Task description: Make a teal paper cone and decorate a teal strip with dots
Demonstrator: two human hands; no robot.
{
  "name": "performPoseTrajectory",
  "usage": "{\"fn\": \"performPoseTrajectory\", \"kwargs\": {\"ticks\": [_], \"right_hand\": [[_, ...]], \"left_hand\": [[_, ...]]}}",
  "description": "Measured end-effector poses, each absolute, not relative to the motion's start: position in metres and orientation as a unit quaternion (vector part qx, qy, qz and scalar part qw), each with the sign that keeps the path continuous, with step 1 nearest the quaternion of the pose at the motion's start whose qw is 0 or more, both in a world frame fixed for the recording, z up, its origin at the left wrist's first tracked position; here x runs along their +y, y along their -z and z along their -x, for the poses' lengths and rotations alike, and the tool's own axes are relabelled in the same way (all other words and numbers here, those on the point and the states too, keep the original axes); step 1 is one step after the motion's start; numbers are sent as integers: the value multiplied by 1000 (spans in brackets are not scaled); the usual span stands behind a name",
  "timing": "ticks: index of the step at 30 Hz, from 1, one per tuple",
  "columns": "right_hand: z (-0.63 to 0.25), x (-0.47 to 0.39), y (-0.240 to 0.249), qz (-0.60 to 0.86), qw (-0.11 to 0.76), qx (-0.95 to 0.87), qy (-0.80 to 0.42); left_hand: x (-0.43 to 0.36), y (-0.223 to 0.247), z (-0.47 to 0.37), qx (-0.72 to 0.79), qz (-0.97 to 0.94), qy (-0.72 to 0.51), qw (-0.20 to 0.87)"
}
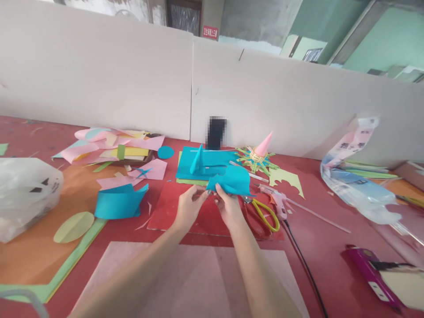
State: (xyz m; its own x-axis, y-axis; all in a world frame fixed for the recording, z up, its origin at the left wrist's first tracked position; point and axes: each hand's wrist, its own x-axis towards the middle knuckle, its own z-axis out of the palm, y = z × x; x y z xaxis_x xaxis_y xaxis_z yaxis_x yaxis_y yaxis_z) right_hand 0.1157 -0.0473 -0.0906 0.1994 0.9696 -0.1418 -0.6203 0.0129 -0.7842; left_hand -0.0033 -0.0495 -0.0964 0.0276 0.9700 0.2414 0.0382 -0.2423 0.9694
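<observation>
A curled piece of blue paper (232,180) is held up over the red board (165,210). My right hand (228,206) grips its lower edge, thumb on top and the other fingers underneath. At its left corner, my left hand (192,204) pinches the same paper between thumb and fingers; some fingertips are hidden. Just behind stands a blue paper cone (198,161) on flat blue sheets (185,165). To the right lie yellow-handled scissors (265,214), their blades partly covered, and a pink glue gun (278,201).
Paper scraps (132,145) fill a tray at the back left. A blue paper band (115,202) and a white plastic bag (26,194) lie left. A pink cone (264,145) on a woven base stands behind right. A purple power strip (371,278) sits front right. A partition (265,97) closes the back.
</observation>
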Motion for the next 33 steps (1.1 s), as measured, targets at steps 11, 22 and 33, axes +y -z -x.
{"fn": "performPoseTrajectory", "kwargs": {"ticks": [11, 22, 33], "right_hand": [[-115, -48, 88, 398, 664, -243, -584], [-113, -49, 87, 390, 666, -249, -586], [-116, -47, 88, 419, 673, -249, -556]], "left_hand": [[-54, 92, 3, 460, -598, -545, 365], [-56, 86, 3, 429, -613, -557, 360], [-51, 93, 2, 434, -607, -528, 405]]}}
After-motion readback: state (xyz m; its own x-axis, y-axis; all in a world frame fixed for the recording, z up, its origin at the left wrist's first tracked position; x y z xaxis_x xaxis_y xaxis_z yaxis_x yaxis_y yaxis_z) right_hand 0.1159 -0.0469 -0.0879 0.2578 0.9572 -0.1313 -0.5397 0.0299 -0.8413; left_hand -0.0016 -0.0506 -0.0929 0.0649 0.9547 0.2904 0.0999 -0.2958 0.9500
